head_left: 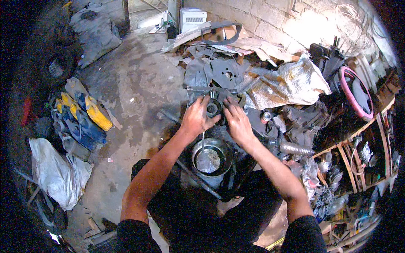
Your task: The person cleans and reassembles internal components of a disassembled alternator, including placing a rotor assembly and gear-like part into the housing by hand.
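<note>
A round dark metal part with a center hole sits on a grimy block at the middle. My left hand grips its left side, thumb at the lower edge. My right hand has its fingers curved against the part's right side. Below the hands is a metal bowl with dark contents, partly hiding nothing of my forearms either side. A thin pale strip runs from near my left hand down into the bowl. A small can stands right of my right hand.
Yellow-and-blue boots and a white sack lie left. Crumpled sheeting and cardboard pile behind. A pink-rimmed steering wheel, wooden frames and scrap crowd the right. A white appliance stands by the block wall.
</note>
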Motion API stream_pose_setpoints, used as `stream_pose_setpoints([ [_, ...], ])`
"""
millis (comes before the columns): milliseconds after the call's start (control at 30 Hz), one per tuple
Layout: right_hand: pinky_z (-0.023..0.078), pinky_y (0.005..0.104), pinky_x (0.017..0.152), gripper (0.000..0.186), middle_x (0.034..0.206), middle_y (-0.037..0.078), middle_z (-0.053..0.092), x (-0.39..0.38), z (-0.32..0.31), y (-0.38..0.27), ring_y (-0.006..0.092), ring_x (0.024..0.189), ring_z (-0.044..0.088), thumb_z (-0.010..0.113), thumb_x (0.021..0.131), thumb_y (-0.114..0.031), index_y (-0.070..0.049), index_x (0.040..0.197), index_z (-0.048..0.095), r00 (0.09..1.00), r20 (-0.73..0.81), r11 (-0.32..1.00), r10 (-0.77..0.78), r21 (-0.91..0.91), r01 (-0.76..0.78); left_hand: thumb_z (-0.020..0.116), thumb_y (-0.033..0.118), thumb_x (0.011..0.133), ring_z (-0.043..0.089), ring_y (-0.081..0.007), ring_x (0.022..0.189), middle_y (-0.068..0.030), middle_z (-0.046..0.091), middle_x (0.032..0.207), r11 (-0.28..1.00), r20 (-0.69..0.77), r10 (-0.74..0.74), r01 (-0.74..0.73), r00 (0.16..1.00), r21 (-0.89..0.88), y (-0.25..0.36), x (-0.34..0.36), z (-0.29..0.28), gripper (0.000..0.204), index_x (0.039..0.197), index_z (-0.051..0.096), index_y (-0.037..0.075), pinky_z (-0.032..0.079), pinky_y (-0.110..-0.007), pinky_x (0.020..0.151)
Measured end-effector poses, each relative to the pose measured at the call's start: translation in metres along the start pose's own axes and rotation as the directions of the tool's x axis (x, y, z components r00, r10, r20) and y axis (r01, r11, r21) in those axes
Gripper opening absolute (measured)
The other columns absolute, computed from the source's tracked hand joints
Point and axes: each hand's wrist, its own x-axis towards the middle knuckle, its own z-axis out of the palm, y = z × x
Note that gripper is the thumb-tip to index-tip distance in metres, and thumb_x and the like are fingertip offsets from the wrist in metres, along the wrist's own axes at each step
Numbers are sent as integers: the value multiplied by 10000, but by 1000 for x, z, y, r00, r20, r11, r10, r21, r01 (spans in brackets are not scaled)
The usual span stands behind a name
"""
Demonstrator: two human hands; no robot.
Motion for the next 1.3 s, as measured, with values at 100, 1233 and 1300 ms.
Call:
stream_pose_setpoints([
  [100, 424, 440, 1001, 382, 1283, 252, 493, -31, -3, -6, 393, 1194, 488, 549, 758, -15, 57, 1133, 549, 996, 56, 996, 74, 51, -76, 757, 433, 723, 593, -444, 1001, -307, 558, 1165, 998, 59, 54, -55, 997, 16, 16, -4, 1, 756, 1265, 485, -19, 502, -464, 866],
  [1233, 422, 424, 1008, 519, 1242, 210, 500, -66, 19, -26, 402, 1213, 439, 583, 679, 29, 17, 1194, 520, 963, 60, 936, 264, 223, -271, 735, 141, 733, 430, -357, 1261, -143, 447, 1389, 932, 251, 335, -359, 908, 56, 15, 1, -9, 789, 1429, 363, 119, 310, -474, 1099],
  [1300, 425, 421, 1002, 516, 1224, 210, 507, -68, 16, -30, 398, 1205, 441, 586, 667, 30, 12, 1179, 528, 948, 150, 902, 282, 294, -315, 743, 158, 736, 426, -354, 1274, -150, 456, 1386, 937, 239, 328, -347, 914, 45, 12, -2, -10, 782, 1422, 370, 107, 305, -467, 1103],
])
